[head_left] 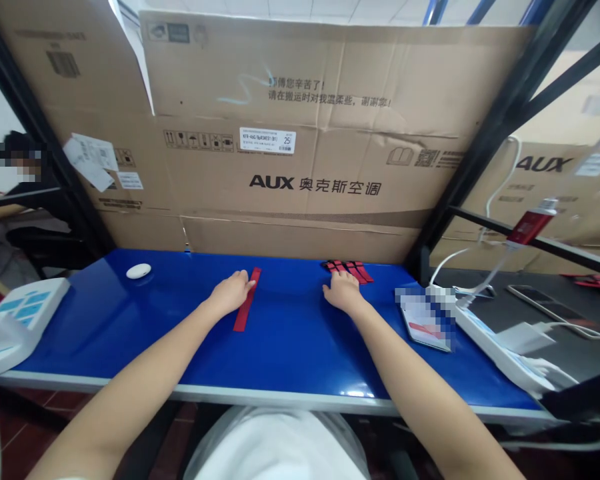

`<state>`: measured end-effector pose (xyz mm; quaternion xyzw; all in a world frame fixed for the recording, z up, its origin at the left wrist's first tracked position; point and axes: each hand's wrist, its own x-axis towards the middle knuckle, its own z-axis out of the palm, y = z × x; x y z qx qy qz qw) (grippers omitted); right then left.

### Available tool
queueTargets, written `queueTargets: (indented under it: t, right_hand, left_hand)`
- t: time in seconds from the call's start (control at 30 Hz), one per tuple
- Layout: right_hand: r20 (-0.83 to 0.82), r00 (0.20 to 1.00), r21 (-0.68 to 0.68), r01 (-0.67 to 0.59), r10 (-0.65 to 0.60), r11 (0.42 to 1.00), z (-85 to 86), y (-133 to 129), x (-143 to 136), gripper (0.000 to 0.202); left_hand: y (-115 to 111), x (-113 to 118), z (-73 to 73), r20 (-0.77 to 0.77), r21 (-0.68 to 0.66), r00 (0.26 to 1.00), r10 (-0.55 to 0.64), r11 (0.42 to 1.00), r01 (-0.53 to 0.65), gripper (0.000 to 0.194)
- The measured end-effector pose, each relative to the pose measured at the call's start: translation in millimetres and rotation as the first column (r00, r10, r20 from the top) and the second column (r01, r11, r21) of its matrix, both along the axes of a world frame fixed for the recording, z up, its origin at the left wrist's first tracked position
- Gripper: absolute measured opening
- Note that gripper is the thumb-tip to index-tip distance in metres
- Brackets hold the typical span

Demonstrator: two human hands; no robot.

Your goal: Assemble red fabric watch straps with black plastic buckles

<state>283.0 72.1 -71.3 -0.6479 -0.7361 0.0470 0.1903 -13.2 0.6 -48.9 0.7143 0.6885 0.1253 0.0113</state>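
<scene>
A flat red fabric strip (246, 303) lies slanted on the blue tabletop. My left hand (230, 293) is at its upper part, with fingers curled and pressed together on the strip's left edge. Farther right, my right hand (344, 291) rests low over the table, palm down, its thumb apart from the fingers. Its fingertips reach the near edge of several red strips with black bands (357, 272), which lie side by side near the cardboard. The hand covers part of them, so I cannot see whether the fingertips touch one.
A large cardboard sheet (300, 220) walls the table's back. At left are a white round object (139, 271) and a white power strip (40, 300). At right lie a phone (425, 323) and another power strip (500, 353) with cables. A person (35, 180) sits beyond the left frame post.
</scene>
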Motion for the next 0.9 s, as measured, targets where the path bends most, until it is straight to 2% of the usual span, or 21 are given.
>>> queueTargets:
  t: [0.07, 0.13, 0.23, 0.33, 0.37, 0.43, 0.5, 0.57, 0.63, 0.73, 0.83, 0.9]
  right_hand:
    - [0.087, 0.996, -0.051, 0.032, -0.027, 0.998, -3.1, 0.4, 0.7, 0.047]
    - [0.109, 0.994, -0.051, -0.012, 0.018, 0.999, -5.7, -4.3, -3.9, 0.046]
    - [0.046, 0.987, -0.016, -0.153, 0.154, 0.988, -7.6, -18.6, -17.2, 0.042]
    - [-0.095, 0.925, 0.048, -0.365, 0.368, 0.93, -5.7, -34.1, -32.5, 0.04]
    - [-0.13, 0.894, 0.075, -0.422, 0.429, 0.903, -4.3, -37.6, -36.4, 0.039]
    - [-0.142, 0.856, 0.127, -0.482, 0.497, 0.867, -1.0, -39.9, -40.4, 0.04]
    - [-0.09, 0.869, 0.169, -0.467, 0.486, 0.868, 1.5, -35.5, -38.2, 0.046]
    - [-0.024, 0.905, 0.187, -0.413, 0.425, 0.891, 1.9, -25.8, -30.8, 0.053]
    - [0.008, 0.931, 0.178, -0.36, 0.364, 0.916, 0.1, -14.5, -20.9, 0.054]
    - [-0.033, 0.94, 0.127, -0.334, 0.34, 0.934, -3.3, -2.1, -9.1, 0.045]
    - [-0.129, 0.905, 0.101, -0.395, 0.406, 0.913, -4.3, -1.1, -7.6, 0.033]
    - [-0.196, 0.86, 0.102, -0.46, 0.471, 0.882, -3.6, -6.6, -13.3, 0.024]
  left_hand:
    - [0.7, -9.7, 0.2, -0.088, -0.017, 0.992, 0.093, 0.995, -0.095, 0.033]
    - [-0.1, -15.1, 0.6, -0.143, -0.021, 0.978, 0.151, 0.988, -0.155, 0.036]
    - [-2.1, -15.6, 1.7, -0.187, -0.023, 0.963, 0.195, 0.979, -0.203, 0.039]
    - [-5.2, -6.7, 3.6, -0.203, 0.039, 0.95, 0.237, 0.971, -0.234, 0.039]
    - [-6.5, -1.7, 3.9, -0.203, 0.088, 0.951, 0.232, 0.972, -0.218, 0.038]
    - [-8.9, 10.7, 2.5, -0.208, 0.186, 0.966, 0.154, 0.976, -0.115, 0.037]
    - [-10.1, 23.1, -3.0, -0.223, 0.232, 0.975, 0.007, 0.972, 0.046, 0.037]
    - [-9.2, 31.7, -11.9, -0.236, 0.227, 0.965, -0.117, 0.958, 0.172, 0.035]
    - [-6.2, 33.7, -21.0, -0.242, 0.229, 0.961, -0.135, 0.954, 0.192, 0.033]
    - [0.0, 26.8, -27.5, -0.246, 0.239, 0.968, -0.047, 0.965, 0.107, 0.031]
    - [2.7, 22.0, -24.8, -0.22, 0.264, 0.975, -0.004, 0.962, 0.064, 0.029]
    - [1.1, 26.5, -22.0, -0.175, 0.287, 0.981, -0.087, 0.948, 0.136, 0.03]
